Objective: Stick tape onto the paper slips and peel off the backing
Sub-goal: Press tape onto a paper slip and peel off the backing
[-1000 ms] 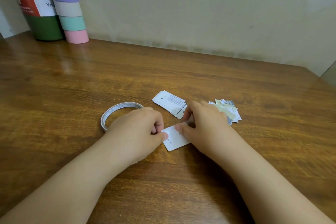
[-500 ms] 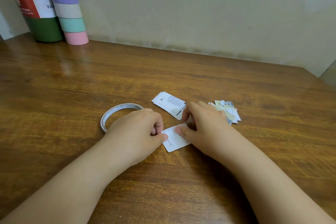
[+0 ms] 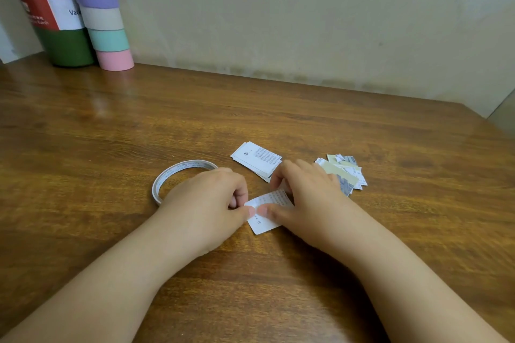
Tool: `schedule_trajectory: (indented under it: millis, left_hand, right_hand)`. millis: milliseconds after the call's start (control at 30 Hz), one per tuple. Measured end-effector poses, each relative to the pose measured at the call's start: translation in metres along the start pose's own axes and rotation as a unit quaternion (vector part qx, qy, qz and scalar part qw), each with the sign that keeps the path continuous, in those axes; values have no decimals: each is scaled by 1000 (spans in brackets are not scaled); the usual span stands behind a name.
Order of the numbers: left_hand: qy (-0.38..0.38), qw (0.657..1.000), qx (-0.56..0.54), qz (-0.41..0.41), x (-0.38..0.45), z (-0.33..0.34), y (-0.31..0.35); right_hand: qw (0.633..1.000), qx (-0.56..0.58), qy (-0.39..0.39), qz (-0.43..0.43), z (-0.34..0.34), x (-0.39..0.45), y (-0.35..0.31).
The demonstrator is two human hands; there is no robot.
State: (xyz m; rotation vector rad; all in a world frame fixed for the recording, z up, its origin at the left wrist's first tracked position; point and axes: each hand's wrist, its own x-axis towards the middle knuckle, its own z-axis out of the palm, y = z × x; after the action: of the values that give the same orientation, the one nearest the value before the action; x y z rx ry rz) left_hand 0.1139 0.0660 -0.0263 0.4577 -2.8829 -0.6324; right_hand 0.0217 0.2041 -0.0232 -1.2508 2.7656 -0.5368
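Broad bare worktop lies ahead, the wall beyond — its right edge nears the far corner. The paper slip lies flat between both hands: the left hand pinches its left edge in a curled grip, the right hand presses thumb on it. Tape roll just left; stacked slips behind.

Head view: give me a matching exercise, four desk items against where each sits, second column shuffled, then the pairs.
Items:
1. tape roll
2. neat stack of slips
3. messy pile of slips
4. green bottle

Places:
A. far left corner, by the wall
B. beyond the hands
C. beside the left hand
D. past the right hand

Pairs: 1-C, 2-B, 3-D, 4-A
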Motion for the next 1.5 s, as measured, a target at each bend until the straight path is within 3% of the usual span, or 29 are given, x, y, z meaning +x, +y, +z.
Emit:
schedule_trajectory:
  millis: [133, 233, 433, 567, 700, 833, 1000, 1100, 1200, 1333, 1500]
  left_hand:
    - [-4, 1000, -19, 3, -1, -1, 1]
    - [-1, 1000, -27, 5, -1, -2, 1]
    - [25, 997, -69, 20, -1, -1, -4]
    - [81, 987, -127, 55, 1, -2, -6]
    - [110, 982, -133, 80, 1, -3, -8]
    - [144, 975, -143, 86, -1, -5, -6]
    - [154, 971, -159, 87, -4, -8, -3]
    - [140, 970, -173, 98, -6, -9, 0]
    - [114, 965, -203, 124, -10, -11, 4]
    - [73, 951, -247, 169, -14, -13, 10]
    - [52, 944, -271, 179, -14, -8, 10]
  right_hand:
    - [999, -14, 36, 19, 0, 5, 3]
    - [999, -23, 22, 14, -2, 3, 8]
    - [997, 78, -16, -3, -9, -1, 14]
    - [993, 76, 63, 65, -28, 1, 31]
    - [960, 126, 165, 189, -44, 3, 56]
    - [942, 140, 165, 256, -43, 5, 70]
    - [953, 36, 131, 270, -32, 7, 75]
    - [961, -5, 164, 221, -31, 7, 67]
    - [971, 92, 216, 54, -25, 2, 41]
    - [968, 141, 153, -144, -4, 0, 9]
    - [952, 149, 183, -196, 1, 2, 5]
